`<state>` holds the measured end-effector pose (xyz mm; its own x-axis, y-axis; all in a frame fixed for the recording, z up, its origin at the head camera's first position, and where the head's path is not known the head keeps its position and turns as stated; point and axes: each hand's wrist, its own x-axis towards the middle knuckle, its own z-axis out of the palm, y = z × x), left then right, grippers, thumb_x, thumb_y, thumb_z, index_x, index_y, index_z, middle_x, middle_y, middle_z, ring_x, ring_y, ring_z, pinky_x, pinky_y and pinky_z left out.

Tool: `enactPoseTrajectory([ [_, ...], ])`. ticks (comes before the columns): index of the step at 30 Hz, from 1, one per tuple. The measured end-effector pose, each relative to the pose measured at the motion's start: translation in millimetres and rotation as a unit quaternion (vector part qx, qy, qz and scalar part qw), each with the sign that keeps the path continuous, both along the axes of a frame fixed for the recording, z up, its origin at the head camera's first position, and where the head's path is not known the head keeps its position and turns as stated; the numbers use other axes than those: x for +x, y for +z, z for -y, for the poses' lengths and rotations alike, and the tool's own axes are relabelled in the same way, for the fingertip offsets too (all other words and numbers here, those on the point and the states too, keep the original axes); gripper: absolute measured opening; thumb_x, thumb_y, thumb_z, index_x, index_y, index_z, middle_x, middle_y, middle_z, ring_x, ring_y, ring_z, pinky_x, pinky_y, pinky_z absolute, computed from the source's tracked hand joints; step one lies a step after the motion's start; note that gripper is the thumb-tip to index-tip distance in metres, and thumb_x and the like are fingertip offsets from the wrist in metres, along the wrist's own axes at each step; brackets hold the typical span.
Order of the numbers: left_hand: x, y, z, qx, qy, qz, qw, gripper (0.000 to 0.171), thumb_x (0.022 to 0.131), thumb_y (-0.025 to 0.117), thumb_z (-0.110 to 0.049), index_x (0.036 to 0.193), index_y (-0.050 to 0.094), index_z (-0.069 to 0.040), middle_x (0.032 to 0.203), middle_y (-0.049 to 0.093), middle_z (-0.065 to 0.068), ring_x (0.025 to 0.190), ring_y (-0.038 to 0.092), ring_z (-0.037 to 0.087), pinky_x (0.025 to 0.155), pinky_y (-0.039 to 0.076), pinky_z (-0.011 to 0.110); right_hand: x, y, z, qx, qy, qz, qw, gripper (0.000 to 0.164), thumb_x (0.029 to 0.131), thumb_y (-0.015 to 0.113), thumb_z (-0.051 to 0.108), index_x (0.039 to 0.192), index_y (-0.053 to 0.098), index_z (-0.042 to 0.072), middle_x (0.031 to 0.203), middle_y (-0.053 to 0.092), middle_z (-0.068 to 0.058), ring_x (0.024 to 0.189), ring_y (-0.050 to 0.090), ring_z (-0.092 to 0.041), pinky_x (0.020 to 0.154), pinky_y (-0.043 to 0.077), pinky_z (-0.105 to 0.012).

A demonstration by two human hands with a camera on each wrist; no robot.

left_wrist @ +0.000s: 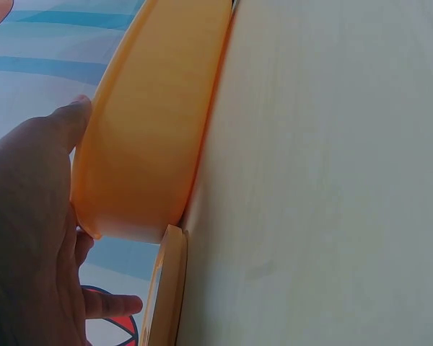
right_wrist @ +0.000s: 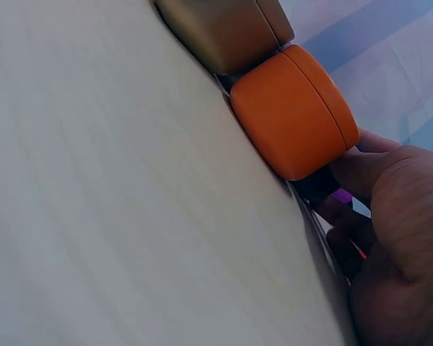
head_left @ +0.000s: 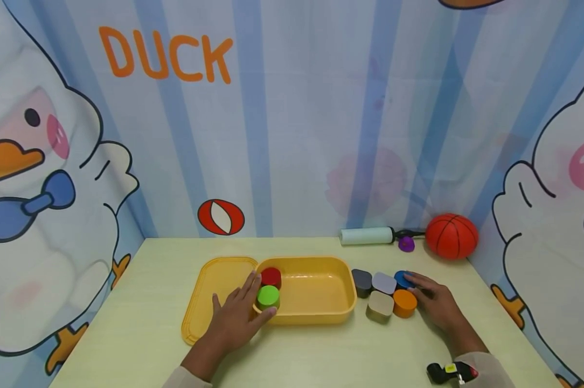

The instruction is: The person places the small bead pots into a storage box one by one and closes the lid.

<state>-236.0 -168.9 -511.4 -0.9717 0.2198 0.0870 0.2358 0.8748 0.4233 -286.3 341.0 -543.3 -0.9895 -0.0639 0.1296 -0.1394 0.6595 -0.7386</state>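
My left hand (head_left: 234, 318) rests over the left rim of a yellow plastic container (head_left: 316, 318), its fingers mostly straight and the thumb on the near corner. Inside, at that end, are a red round case (head_left: 271, 276) and a green round case (head_left: 268, 297). My right hand (head_left: 437, 303) pinches a blue round case (head_left: 402, 279), partly covered by the fingers. Nearer me an orange case (head_left: 404, 303), with a lid seam in the right wrist view, stands by the thumb. Beside these are beige (head_left: 380, 306), light grey (head_left: 383, 282) and dark grey (head_left: 362, 282) cases.
A yellow lid (head_left: 200, 302) lies left of the container, partly under its edge. Toward the back right are a pale pump (head_left: 367, 236), a small purple object (head_left: 406, 244) and a red ball (head_left: 451, 236). A small black object (head_left: 442, 373) lies by the right sleeve.
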Motion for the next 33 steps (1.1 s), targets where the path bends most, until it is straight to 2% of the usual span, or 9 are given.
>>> enactPoseTrajectory([
  [7,0.4,-0.8,0,0.004,0.002,0.0,1.0,0.093,0.104,0.048,-0.077,0.176,0.024,-0.024,0.185,0.017,-0.007,0.157,0.046,0.044,0.119,0.004,0.094,1.6,-1.3,-1,-0.006,-0.015,-0.03,0.999,0.048,0.113,0.061,0.022,0.158,0.058,0.006,0.168,0.048,-0.028,0.156,0.042,-0.055,0.126,0.034,-0.073],
  [15,-0.4,-2.0,0,0.001,0.003,-0.002,1.0,0.094,0.103,0.046,-0.079,0.176,0.024,-0.025,0.185,0.016,-0.008,0.158,0.046,0.043,0.119,0.004,0.094,3.2,0.6,2,-0.011,-0.033,-0.023,0.999,0.05,0.115,0.059,0.02,0.163,0.052,0.008,0.169,0.045,-0.027,0.154,0.046,-0.052,0.12,0.042,-0.06],
  [22,-0.1,-0.8,0,0.001,0.002,0.002,1.0,0.094,0.103,0.047,-0.079,0.176,0.023,-0.025,0.185,0.016,-0.008,0.158,0.045,0.043,0.12,0.004,0.094,3.9,0.7,2,-0.027,-0.048,-0.03,0.998,0.05,0.115,0.059,0.023,0.162,0.053,0.008,0.169,0.046,-0.026,0.153,0.047,-0.051,0.12,0.043,-0.065],
  [25,0.8,0.9,0,0.003,0.002,0.002,1.0,0.093,0.104,0.049,-0.077,0.177,0.022,-0.025,0.185,0.016,-0.008,0.159,0.045,0.042,0.12,0.004,0.093,4.0,2.3,3,-0.023,-0.055,-0.047,0.997,0.05,0.115,0.06,0.026,0.162,0.054,0.009,0.168,0.048,-0.025,0.152,0.048,-0.049,0.119,0.045,-0.062],
  [28,1.6,2.5,0,0.006,0.001,0.001,1.0,0.092,0.104,0.05,-0.075,0.176,0.023,-0.024,0.185,0.017,-0.007,0.158,0.046,0.043,0.12,0.004,0.094,4.1,4.7,5,-0.025,-0.063,-0.083,0.994,0.048,0.112,0.064,0.024,0.157,0.059,0.008,0.163,0.053,-0.024,0.144,0.056,-0.04,0.113,0.056,-0.031],
  [31,1.6,2.2,0,0.005,0.001,0.0,1.0,0.093,0.104,0.049,-0.077,0.176,0.023,-0.024,0.185,0.017,-0.007,0.158,0.046,0.044,0.119,0.005,0.094,4.7,8.5,9,-0.046,-0.073,-0.126,0.988,0.044,0.11,0.068,0.016,0.152,0.064,0.003,0.156,0.059,-0.026,0.13,0.063,-0.005,0.095,0.048,0.0],
  [32,1.6,1.9,0,0.005,0.0,-0.002,1.0,0.093,0.104,0.048,-0.077,0.176,0.024,-0.024,0.185,0.017,-0.007,0.158,0.046,0.044,0.119,0.005,0.094,4.9,10.1,10,-0.059,-0.076,-0.14,0.985,0.043,0.108,0.069,0.013,0.15,0.066,0.002,0.154,0.061,-0.027,0.123,0.061,0.006,0.091,0.042,0.006],
  [33,1.4,1.5,0,0.005,0.001,0.0,1.0,0.093,0.104,0.047,-0.078,0.177,0.023,-0.025,0.185,0.015,-0.008,0.158,0.045,0.044,0.12,0.004,0.094,5.2,11.4,12,-0.069,-0.08,-0.149,0.983,0.042,0.108,0.07,0.011,0.149,0.066,0.001,0.152,0.062,-0.027,0.117,0.056,0.016,0.09,0.042,0.006],
])
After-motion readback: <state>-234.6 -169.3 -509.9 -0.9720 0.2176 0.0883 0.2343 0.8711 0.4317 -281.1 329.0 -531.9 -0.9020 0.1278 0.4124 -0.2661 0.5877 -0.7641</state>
